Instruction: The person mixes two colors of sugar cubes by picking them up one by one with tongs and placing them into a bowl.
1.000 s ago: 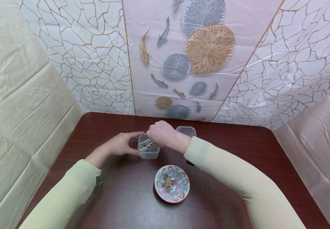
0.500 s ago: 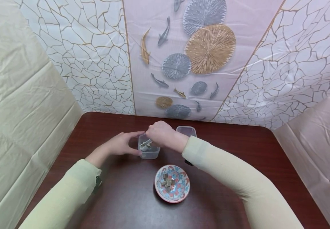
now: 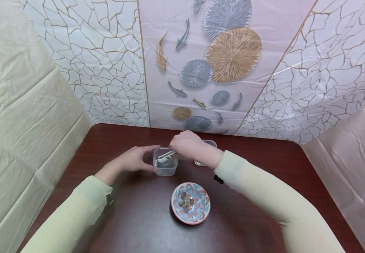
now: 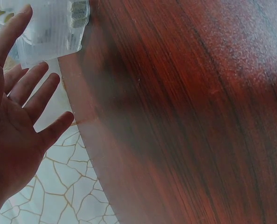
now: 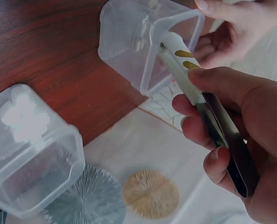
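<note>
My left hand [image 3: 133, 158] brackets a clear plastic container [image 3: 165, 171], thumb at its near side and index finger at the far side. In the left wrist view that hand's [image 4: 15, 126] other fingers are spread and straight; greyish-brown cubes [image 4: 78, 14] show through the container wall. My right hand [image 5: 264, 107] grips tongs [image 5: 181, 70] with a metal handle end and white arms bearing gold marks. The arms lie close together and reach into the container mouth; their tips are not clearly visible. A patterned bowl [image 3: 203, 211] nearer me holds several small brownish cubes [image 3: 187, 202].
A second clear container [image 5: 68, 158] stands right of the first, partly covered by my right hand in the head view, with a bright white patch on it. The dark wood table [image 3: 132, 218] ends at a patterned cloth backdrop [image 3: 116, 70].
My right hand has moved to the right and slightly away with the tongs, uncovering more of the first container and hiding more of the second. My left hand and the bowl stay put.
</note>
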A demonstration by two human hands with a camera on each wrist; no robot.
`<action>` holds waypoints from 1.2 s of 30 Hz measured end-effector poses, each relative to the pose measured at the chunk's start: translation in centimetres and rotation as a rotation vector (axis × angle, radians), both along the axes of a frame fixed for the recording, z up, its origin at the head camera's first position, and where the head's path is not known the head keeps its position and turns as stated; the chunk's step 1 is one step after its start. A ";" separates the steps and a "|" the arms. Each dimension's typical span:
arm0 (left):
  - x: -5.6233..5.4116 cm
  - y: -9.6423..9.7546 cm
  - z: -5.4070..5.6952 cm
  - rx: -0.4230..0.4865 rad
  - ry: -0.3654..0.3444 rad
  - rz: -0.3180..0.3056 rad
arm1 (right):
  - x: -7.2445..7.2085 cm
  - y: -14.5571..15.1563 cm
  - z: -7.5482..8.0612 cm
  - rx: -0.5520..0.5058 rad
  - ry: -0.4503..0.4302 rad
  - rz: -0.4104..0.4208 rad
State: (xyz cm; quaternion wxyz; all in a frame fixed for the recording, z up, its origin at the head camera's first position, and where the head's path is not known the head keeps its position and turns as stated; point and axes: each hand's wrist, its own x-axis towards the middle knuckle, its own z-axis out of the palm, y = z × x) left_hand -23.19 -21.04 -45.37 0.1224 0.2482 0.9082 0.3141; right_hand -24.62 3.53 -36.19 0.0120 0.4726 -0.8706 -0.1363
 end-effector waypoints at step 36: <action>-0.1 0.2 0.1 0.002 -0.001 -0.002 | 7.2 12.3 1.6 -0.234 -0.062 0.141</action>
